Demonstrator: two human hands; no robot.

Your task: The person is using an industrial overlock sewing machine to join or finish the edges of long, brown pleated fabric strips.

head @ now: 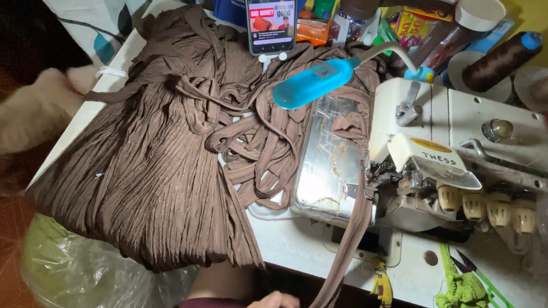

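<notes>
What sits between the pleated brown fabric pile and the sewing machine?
Head view: a tangle of brown fabric strips on the table, between the pleated brown fabric pile and the sewing machine.

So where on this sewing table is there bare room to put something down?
Only the white tabletop in front of the sewing machine, between the brown pleated fabric and the green thread snips, crossed by the brown strip both hands hold. The back edge is crowded with bottles, a phone and thread cones.

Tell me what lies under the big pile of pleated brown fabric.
The pleated brown fabric rests on the white sewing table, its edge overhanging a clear plastic bag with green contents. The tabletop beneath it is covered.
</notes>
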